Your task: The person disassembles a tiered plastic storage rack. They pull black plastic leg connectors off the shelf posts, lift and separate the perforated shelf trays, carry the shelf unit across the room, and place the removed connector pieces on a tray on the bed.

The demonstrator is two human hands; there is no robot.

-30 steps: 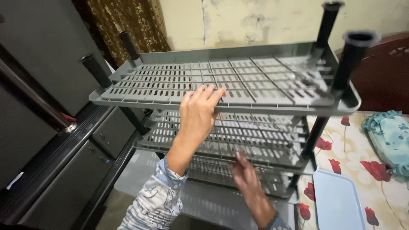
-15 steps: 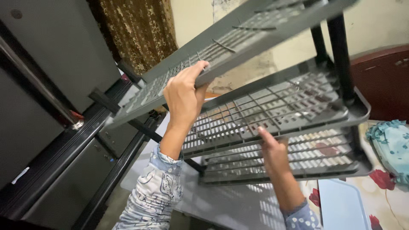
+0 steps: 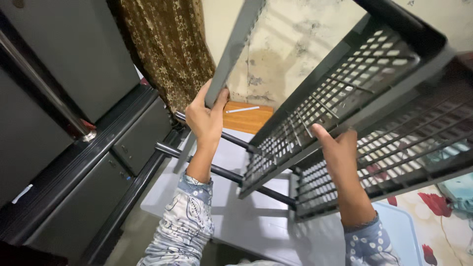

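Observation:
A grey plastic rack (image 3: 345,93) with slotted shelves and black tube legs (image 3: 231,175) is tipped steeply, its top leaning away toward the right. My left hand (image 3: 204,118) grips the front edge of the top shelf (image 3: 236,42), which now stands almost on end. My right hand (image 3: 340,150) holds the edge of the middle shelf, thumb over the rim. A third slotted shelf (image 3: 394,167) shows below it. Both sleeves are patterned blue and white.
A grey table top (image 3: 231,221) lies under the rack. A dark cabinet (image 3: 74,162) with a metal bar stands at left, a brown patterned curtain (image 3: 157,44) behind. A small wooden surface (image 3: 246,118), a floral cloth (image 3: 443,216) and a pale blue tray (image 3: 399,231) sit at right.
The rack has tipped from upright to steeply tilted. My left hand rose with the top shelf edge. My right hand moved from the lower shelf up to the middle shelf's rim.

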